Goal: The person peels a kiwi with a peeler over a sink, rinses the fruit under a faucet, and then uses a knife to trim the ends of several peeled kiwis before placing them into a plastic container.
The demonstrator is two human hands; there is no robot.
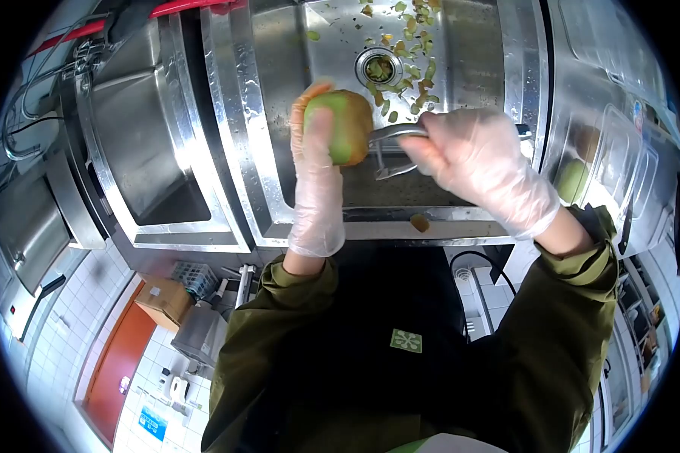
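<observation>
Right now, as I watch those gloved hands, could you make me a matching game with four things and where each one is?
1. Partly peeled fruit
2. Metal tool
3. Peelings
4. Square patch

A. On the black apron
B. Held in the right hand
C. Scattered in the sink
D. Held in the left hand

Pairs: 1-D; 2-B; 3-C; 4-A.

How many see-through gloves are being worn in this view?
2: one glove on the left hand, which holds a partly peeled fruit; the other on the right hand, which grips a metal peeler.
</observation>
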